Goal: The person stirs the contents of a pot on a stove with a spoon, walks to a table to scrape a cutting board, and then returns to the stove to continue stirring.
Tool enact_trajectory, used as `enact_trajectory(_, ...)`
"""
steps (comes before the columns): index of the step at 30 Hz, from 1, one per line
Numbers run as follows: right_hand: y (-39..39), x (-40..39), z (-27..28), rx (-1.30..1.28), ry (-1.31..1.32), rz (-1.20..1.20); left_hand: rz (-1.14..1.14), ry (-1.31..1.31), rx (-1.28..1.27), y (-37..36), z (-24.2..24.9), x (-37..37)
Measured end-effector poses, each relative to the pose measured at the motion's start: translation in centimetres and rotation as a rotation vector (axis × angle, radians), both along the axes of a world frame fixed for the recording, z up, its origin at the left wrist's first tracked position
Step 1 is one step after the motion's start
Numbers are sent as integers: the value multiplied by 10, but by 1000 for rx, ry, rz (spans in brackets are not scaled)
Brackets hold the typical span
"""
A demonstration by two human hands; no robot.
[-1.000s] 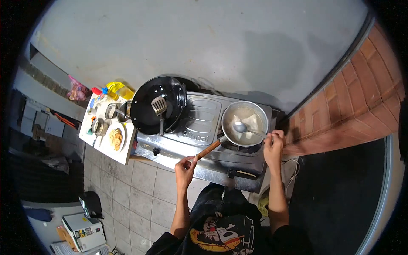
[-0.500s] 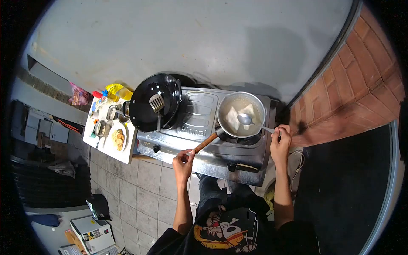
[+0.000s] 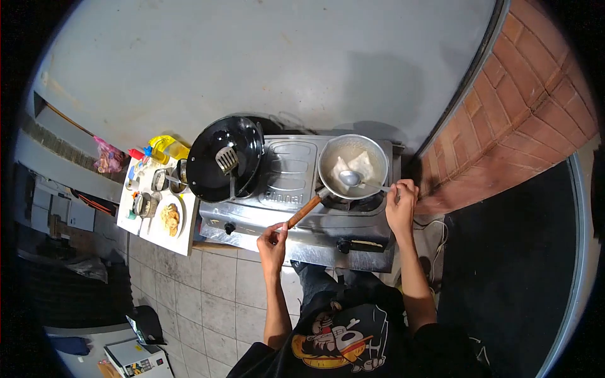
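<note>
My left hand (image 3: 272, 244) is closed around the end of the wooden handle (image 3: 305, 211) of a saucepan (image 3: 323, 148), which stands on the right burner of a steel gas stove (image 3: 287, 173). Pinched by its handle in my right hand (image 3: 401, 203) is a metal spoon (image 3: 350, 178), its bowl over the front of the pan's contents. Cloudy liquid fills the pan, and pale, folded pieces (image 3: 362, 162) like dumplings float in it, partly covered by the spoon.
On the left burner sits a black wok (image 3: 205, 142) with a slotted spatula (image 3: 227, 161) in it. A white side table (image 3: 181, 244) holds a plate of food (image 3: 171, 217), containers and a yellow bottle (image 3: 169, 147). A brick pillar (image 3: 498, 138) rises at the right.
The spoon and my right hand have shifted slightly left and toward the front of the pan. The pale pieces have moved in the liquid. My left hand keeps its grip on the handle.
</note>
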State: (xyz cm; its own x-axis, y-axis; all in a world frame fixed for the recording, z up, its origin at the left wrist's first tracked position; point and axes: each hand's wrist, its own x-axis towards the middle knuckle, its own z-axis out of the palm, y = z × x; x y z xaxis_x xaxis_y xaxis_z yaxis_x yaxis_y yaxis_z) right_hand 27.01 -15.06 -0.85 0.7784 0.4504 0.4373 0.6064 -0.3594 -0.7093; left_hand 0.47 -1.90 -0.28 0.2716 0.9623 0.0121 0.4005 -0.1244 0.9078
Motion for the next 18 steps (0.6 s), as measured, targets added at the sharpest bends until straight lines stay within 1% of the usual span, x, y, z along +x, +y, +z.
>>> enact_trajectory(5,-4,4,2,-27,7,-18,-2,34,63,-2,-5,-1)
enact_trajectory(8,-6,5,3,-28,-18,-38,2,37,68,-2,-3,0)
enact_trajectory(13,-3,6,2,-13,61,-13,0,57,67,-3,-3,0)
enact_trajectory(18,7,1,0,8,34,-19,-1,54,65,-3,-5,0)
